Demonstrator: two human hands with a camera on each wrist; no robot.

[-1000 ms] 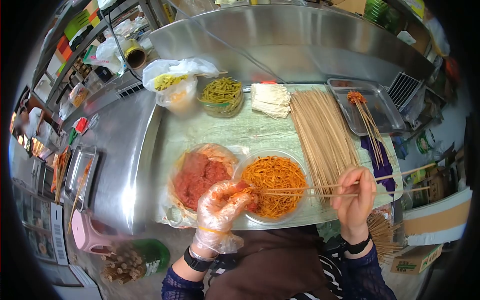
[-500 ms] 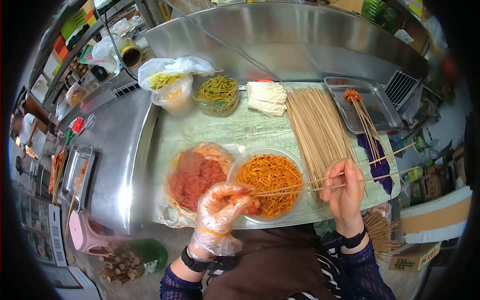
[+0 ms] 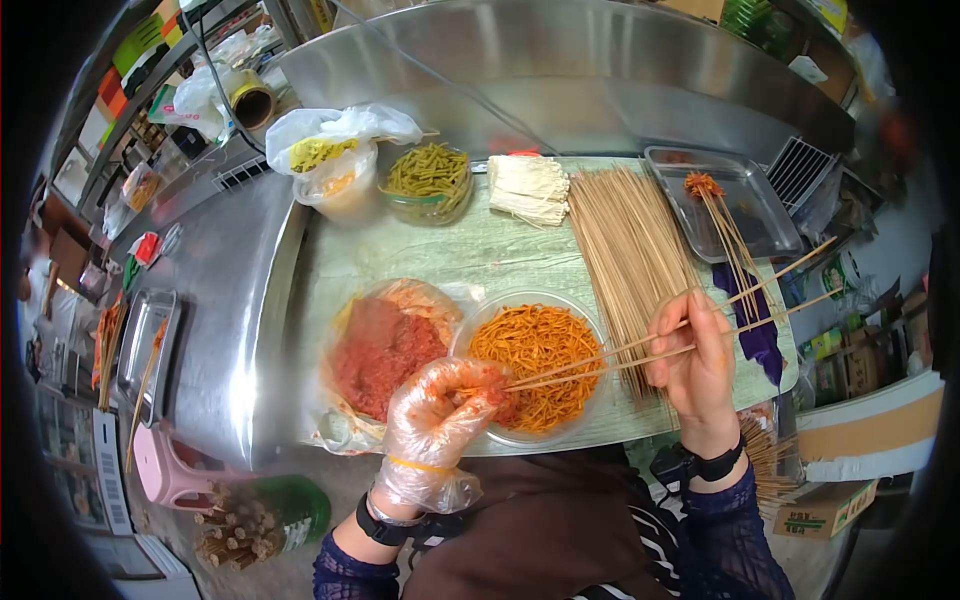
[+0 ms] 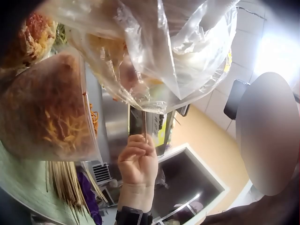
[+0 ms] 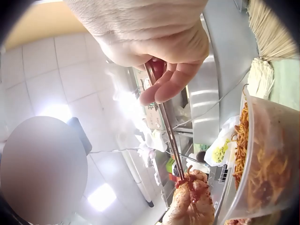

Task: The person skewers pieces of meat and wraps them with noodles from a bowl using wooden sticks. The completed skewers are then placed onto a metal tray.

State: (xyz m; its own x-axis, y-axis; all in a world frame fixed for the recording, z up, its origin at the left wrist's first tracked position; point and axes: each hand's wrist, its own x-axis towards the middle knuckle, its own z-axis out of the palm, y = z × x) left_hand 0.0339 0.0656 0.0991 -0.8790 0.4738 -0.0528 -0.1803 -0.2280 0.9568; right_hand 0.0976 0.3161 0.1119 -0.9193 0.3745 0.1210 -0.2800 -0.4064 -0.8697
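My left hand (image 3: 432,420), in a clear plastic glove with a yellow band at the wrist, curls its fingers round reddish food (image 5: 190,183) at the near ends of two thin wooden skewers (image 5: 169,129). Bare, my right hand (image 3: 695,345) pinches these skewers farther along, and their free ends spread apart to the right. Beneath the skewers stands a clear tub with orange shreds (image 3: 530,345). To its left, close to the gloved hand, lies red minced paste (image 3: 385,355) in a plastic-lined bowl. In the left wrist view the glove hides the food.
Loose skewers (image 3: 625,240) lie in a wide pile right of white enoki mushrooms (image 3: 528,188). Green bean pieces (image 3: 428,170) fill a glass bowl beside a bagged tub (image 3: 340,190). At the back right, skewers with orange food (image 3: 705,184) rest over a metal tray (image 3: 760,235).
The skewers' free ends have swung toward the back of the table, and my right hand has risen slightly with them. My left hand keeps its grip near the tub.
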